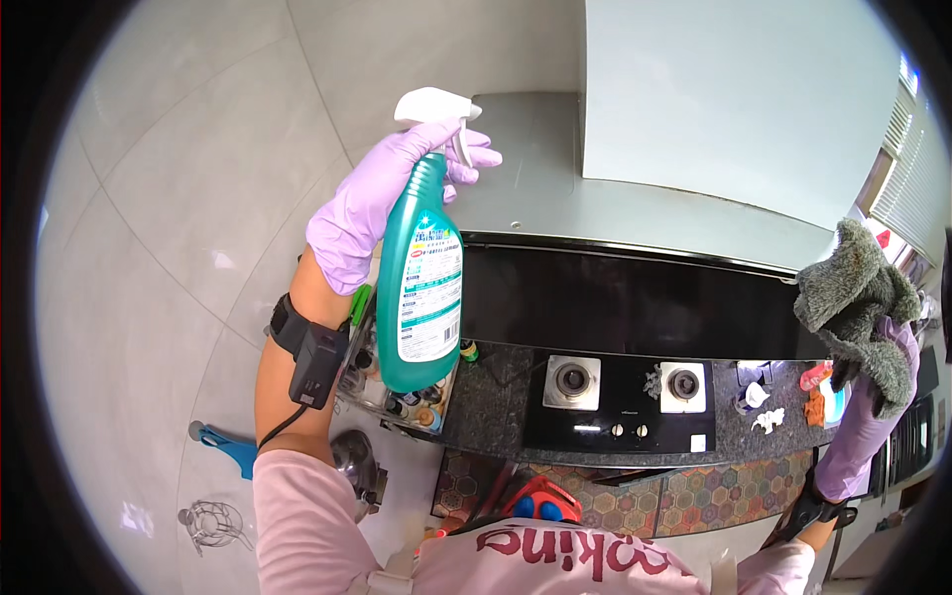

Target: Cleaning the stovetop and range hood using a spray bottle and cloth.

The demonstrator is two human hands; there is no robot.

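My left hand (387, 186), in a lilac rubber glove, grips the neck of a green spray bottle (420, 297) with a white trigger head, its labelled side facing me. The nozzle points right, beside the grey metal surface of a range hood (520, 171). At the far right, my right hand (896, 342), gloved alike, holds a crumpled grey plush cloth (855, 290); its fingers are largely hidden by the cloth. Below the hood's black panel (639, 297) lies a black gas hob (621, 416) with two burners.
Jars fill a rack (439, 420) left of the dark stone counter (483, 401). Right of the hob are a white-topped container (753, 396), a white crumpled piece (769, 421) and an orange cloth (814, 409). A white cabinet or duct cover (729, 97) rises above the hood. Blinds (911, 201) hang far right.
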